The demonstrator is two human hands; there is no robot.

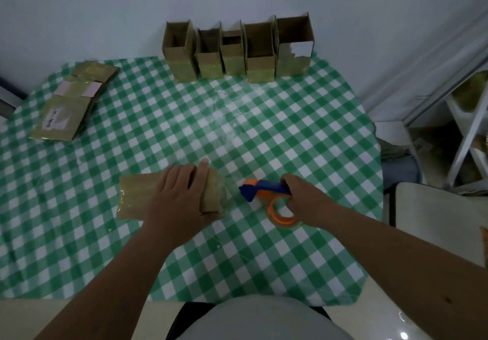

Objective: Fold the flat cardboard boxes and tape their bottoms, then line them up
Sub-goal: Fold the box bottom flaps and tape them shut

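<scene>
The box (169,197) lies on its side near the table's (290,133) front, your left hand (182,199) pressing flat on it, fingers straight. Your right hand (303,197) grips the tape dispenser (266,194) just beside the box's taped end. Ease off your left hand and the box may slide, so the tape wrinkles or tears crooked. Five boxes (237,52) stand lined up at the back.

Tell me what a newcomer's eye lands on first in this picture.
The orange and blue tape dispenser, gripped by the right hand near the middle of the green checked tablecloth. Beside it, the left hand presses on a cardboard box lying on its side. Five folded boxes stand in a row along the far edge.
</scene>
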